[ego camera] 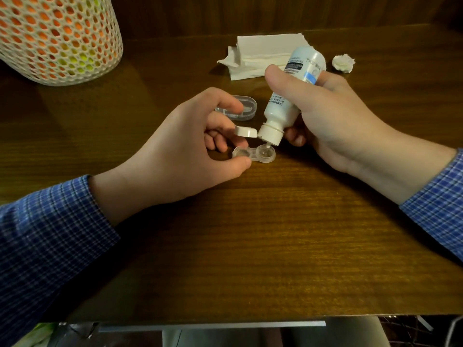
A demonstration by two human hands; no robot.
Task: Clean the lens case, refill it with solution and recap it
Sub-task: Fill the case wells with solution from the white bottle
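The lens case (253, 154) lies flat on the surface (250, 234), its two wells uncapped. The left hand (175, 156) pins its left well, grip closed on the rim. The right hand (333, 121), at three o'clock of the case, grips the solution bottle (288, 101) tipped nozzle-down over the right well. Squeeze gently, keep the nozzle just off the plastic, and stop short of the brim. The tissues (260, 56) wait at twelve o'clock for drips.

Single head-worn wide-angle view, angled forward and down, close over wooden table (250, 246)
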